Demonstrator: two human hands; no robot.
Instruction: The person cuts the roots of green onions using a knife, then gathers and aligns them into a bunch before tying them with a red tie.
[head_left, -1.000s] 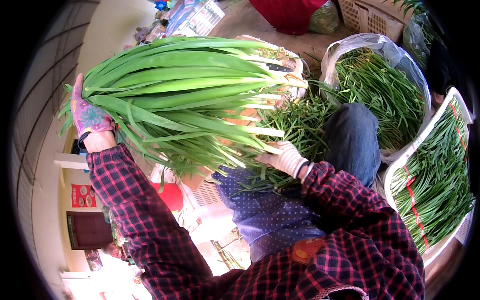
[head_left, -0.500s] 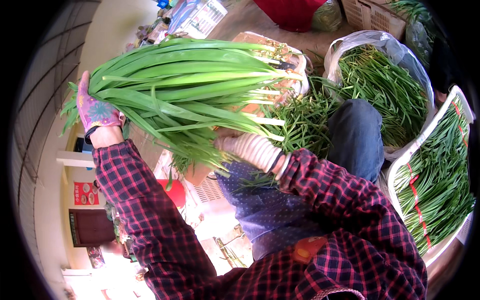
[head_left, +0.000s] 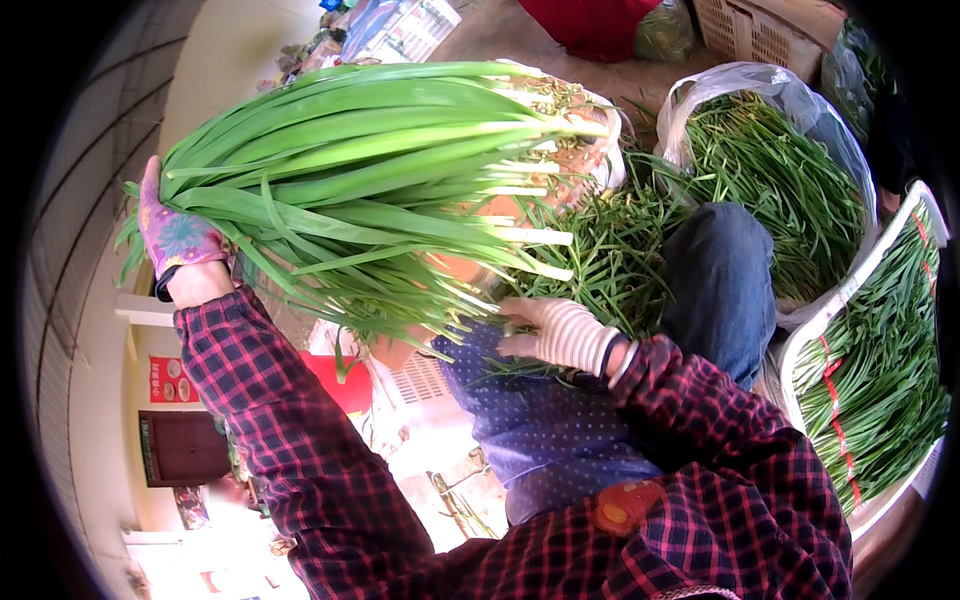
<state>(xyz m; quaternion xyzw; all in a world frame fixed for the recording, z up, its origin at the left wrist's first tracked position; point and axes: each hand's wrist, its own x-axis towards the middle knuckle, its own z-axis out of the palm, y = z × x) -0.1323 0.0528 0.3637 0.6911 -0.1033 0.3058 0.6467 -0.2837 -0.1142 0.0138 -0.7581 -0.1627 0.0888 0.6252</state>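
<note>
A large bunch of garlic chives (head_left: pixel 350 170), long flat green leaves with pale cut ends, spreads sideways in front of me. My left hand (head_left: pixel 183 235), in a purple floral glove, grips its leafy end; most of those fingers are hidden behind the leaves. Just below the pale stem ends is my right hand (head_left: pixel 562 333), in a white striped glove. Its fingers and thumb are bent but apart, with nothing visible between them. Loose green trimmings (head_left: pixel 615 250) lie in a heap beyond this hand, beside my knee (head_left: pixel 722 285).
A clear plastic bag (head_left: pixel 775 85) full of greens stands at the right. Nearer is a white-edged container (head_left: pixel 800 375) of chives tied with red bands. A plastic crate (head_left: pixel 745 38) stands far right, and a red bucket (head_left: pixel 342 380) sits below the bunch.
My right hand has come away from the bunch's lower stems, moving right and slightly down. My left hand, still gripping the bunch, has shifted slightly left.
</note>
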